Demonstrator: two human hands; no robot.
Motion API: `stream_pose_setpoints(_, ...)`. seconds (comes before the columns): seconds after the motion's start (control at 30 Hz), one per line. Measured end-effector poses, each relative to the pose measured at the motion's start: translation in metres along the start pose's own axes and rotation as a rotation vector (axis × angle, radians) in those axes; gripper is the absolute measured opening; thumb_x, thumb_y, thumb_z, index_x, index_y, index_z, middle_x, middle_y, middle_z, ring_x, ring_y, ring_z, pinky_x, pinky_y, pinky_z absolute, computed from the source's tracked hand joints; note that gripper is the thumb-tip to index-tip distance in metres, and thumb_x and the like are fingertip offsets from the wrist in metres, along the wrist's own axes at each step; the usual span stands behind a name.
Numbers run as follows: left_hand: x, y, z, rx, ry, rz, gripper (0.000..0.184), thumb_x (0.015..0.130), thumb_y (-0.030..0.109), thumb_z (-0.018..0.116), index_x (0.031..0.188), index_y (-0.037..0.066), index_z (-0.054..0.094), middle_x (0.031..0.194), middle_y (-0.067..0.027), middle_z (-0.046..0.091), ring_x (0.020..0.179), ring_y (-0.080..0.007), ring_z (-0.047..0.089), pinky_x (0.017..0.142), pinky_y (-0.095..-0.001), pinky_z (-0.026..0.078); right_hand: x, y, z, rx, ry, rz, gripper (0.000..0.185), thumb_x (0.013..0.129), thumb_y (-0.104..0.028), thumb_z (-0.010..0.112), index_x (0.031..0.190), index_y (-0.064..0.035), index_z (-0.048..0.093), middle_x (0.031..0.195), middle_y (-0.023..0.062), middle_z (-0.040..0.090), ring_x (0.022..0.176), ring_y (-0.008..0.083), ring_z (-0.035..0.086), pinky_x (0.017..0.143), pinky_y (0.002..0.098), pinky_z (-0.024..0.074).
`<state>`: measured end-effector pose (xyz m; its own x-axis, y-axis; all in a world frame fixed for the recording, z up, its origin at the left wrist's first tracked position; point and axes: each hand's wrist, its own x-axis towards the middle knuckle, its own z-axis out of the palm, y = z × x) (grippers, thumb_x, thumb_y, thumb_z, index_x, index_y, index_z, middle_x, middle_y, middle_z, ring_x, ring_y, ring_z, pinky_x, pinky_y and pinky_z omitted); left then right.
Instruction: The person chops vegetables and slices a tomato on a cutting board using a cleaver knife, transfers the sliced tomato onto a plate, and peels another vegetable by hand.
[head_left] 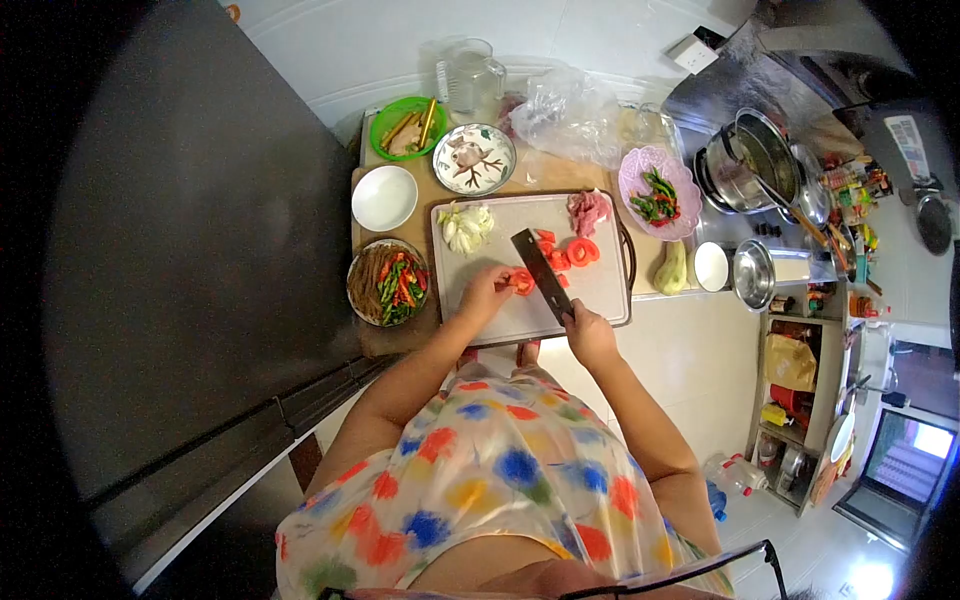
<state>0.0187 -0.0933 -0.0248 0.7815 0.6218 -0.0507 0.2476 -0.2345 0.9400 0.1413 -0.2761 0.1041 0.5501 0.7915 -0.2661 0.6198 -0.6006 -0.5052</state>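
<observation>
My right hand is closed round the handle of a cleaver, its dark blade slanting up and left across the cutting board. Pinched in the fingers of my left hand is a piece of tomato, just left of the blade. Right of the blade lie cut tomato chunks and a round tomato slice. A heap of pale chopped vegetable sits at the board's upper left. Sliced raw meat rests at its upper right.
Around the board stand a white bowl, a plate of peppers and brown strips, a patterned plate, a green basket and a pink plate of peppers. A pale green vegetable lies right. Beyond is a pot.
</observation>
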Motion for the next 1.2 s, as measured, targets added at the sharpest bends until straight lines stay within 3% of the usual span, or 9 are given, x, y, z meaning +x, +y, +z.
stream_pose_setpoints(0.47,0.009,0.035,-0.011,0.103,-0.043,0.002,0.023,0.074,0.006,0.072,0.095,0.002,0.063,0.088,-0.012,0.066,0.077,-0.0218,0.065,0.071,-0.0324,0.053,-0.002,-0.007,0.006,-0.159,-0.056,-0.037,0.013,0.09,-0.015,0.047,0.095,-0.003,0.049,0.08,0.0208,0.063,0.072,0.0408,0.063,0.064,0.0493,0.0507)
stream_pose_setpoints(0.67,0.011,0.013,-0.003,0.085,-0.004,0.074,0.021,0.071,0.004,0.072,0.089,0.002,0.06,0.083,-0.0121,0.061,0.073,-0.0247,0.063,0.067,-0.0338,0.052,0.023,-0.007,0.027,-0.189,-0.073,-0.045,0.013,0.089,-0.012,0.045,0.097,-0.0027,0.048,0.078,0.0216,0.063,0.073,0.0396,0.063,0.065,0.0484,0.0512)
stream_pose_setpoints(0.8,0.006,0.007,-0.002,0.159,-0.023,0.045,0.025,0.069,0.005,0.073,0.09,0.003,0.059,0.086,-0.0105,0.06,0.075,-0.0249,0.063,0.068,-0.0342,0.052,0.031,0.001,0.04,-0.161,-0.053,-0.061,0.016,0.089,-0.014,0.047,0.099,-0.002,0.048,0.079,0.0232,0.063,0.073,0.0405,0.063,0.066,0.0499,0.0505)
stream_pose_setpoints(0.87,-0.002,0.025,-0.008,0.234,-0.029,0.085,0.03,0.069,0.007,0.073,0.094,0.004,0.058,0.09,-0.0101,0.059,0.076,-0.0248,0.063,0.069,-0.0345,0.052,0.033,-0.005,0.031,-0.138,-0.076,0.037,0.019,0.088,-0.016,0.049,0.101,-0.0013,0.048,0.079,0.0241,0.063,0.073,0.0413,0.063,0.067,0.0509,0.0498)
stream_pose_setpoints(0.97,-0.012,0.031,-0.002,0.15,0.001,0.136,0.038,0.068,0.008,0.074,0.1,0.006,0.054,0.094,-0.0105,0.057,0.08,-0.0272,0.062,0.071,-0.036,0.051,0.038,0.0,0.028,-0.051,-0.028,0.053,0.023,0.088,-0.018,0.053,0.101,-0.0007,0.049,0.078,0.0255,0.063,0.074,0.0429,0.062,0.067,0.0524,0.0487)
stream_pose_setpoints(1.07,-0.017,0.029,0.001,0.264,-0.086,0.04,0.042,0.068,0.01,0.075,0.102,0.007,0.051,0.098,-0.0119,0.055,0.084,-0.0303,0.06,0.072,-0.0385,0.051,0.033,0.004,0.018,-0.005,-0.013,0.062,0.023,0.088,-0.02,0.054,0.1,-0.0007,0.05,0.077,0.0266,0.062,0.075,0.0443,0.061,0.068,0.0532,0.0478)
stream_pose_setpoints(1.2,-0.02,0.026,0.008,0.3,0.025,0.104,0.039,0.068,0.01,0.075,0.099,0.006,0.052,0.098,-0.0112,0.054,0.089,-0.0316,0.058,0.072,-0.0405,0.05,0.008,-0.004,-0.001,0.037,-0.002,0.034,0.022,0.089,-0.021,0.054,0.097,-0.0011,0.05,0.075,0.027,0.061,0.073,0.045,0.06,0.066,0.0535,0.0471)
